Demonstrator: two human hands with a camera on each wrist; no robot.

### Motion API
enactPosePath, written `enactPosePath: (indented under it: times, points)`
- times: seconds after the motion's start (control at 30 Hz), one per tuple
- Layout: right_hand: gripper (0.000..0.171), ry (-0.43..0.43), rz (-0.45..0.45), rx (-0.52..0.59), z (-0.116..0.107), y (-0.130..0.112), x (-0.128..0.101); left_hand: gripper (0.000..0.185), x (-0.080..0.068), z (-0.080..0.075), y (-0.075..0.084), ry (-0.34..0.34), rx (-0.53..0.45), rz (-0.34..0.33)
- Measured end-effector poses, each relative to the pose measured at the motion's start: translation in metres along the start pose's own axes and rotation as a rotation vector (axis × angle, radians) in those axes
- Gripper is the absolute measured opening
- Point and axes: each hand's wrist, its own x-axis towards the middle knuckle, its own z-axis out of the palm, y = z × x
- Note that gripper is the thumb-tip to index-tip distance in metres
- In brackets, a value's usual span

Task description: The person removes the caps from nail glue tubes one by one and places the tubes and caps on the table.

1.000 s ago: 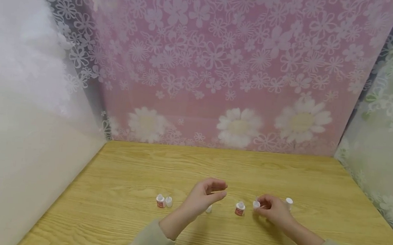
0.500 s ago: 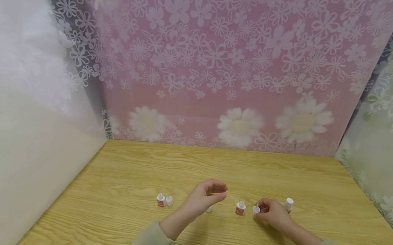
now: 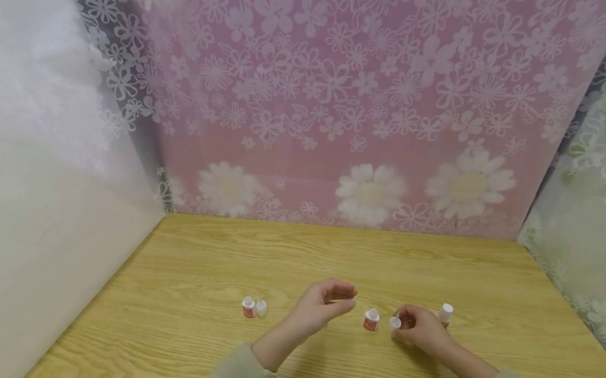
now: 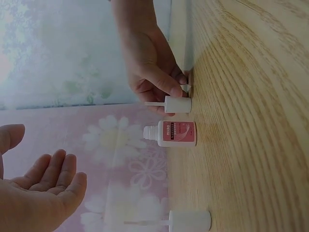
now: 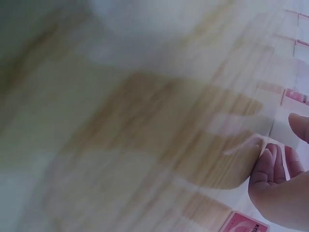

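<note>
My right hand pinches a white brush cap, turned so its thin brush points up, with the cap's top down on the table. Just left of it stands a small white bottle with a pink-red label and a bare neck. My left hand is raised over the table left of this bottle, fingers loosely bent and holding nothing. Another upturned brush cap shows in the left wrist view, hidden behind the left hand in the head view.
Further left on the wooden table stand another uncapped bottle and its upturned brush cap, side by side. A capped bottle stands behind the right hand. Floral sheets close in the back and sides.
My right hand has lowered the brush cap a little, down onto the table. The left hand has shifted slightly right, covering the cap that showed beside its wrist before.
</note>
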Motion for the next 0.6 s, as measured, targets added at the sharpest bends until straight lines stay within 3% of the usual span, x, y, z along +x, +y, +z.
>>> enactPosePath:
  times: [0.17, 0.3, 0.5, 0.6]
  points:
    - [0.038, 0.020, 0.013, 0.012, -0.006, -0.005, -0.006, 0.035, 0.001, 0.001, 0.004, -0.001, 0.020, -0.001]
    - [0.047, 0.064, -0.027, -0.016, -0.017, -0.017, -0.016, 0.033, 0.002, 0.004, 0.008, 0.003, 0.034, 0.021]
    - [0.046, 0.091, -0.101, -0.001, -0.034, -0.035, -0.026, 0.032, 0.010, 0.012, 0.008, 0.033, 0.080, 0.095]
    - [0.043, 0.106, -0.130, 0.006, -0.043, -0.043, -0.030, 0.032, 0.016, 0.016, 0.009, 0.055, 0.091, 0.093]
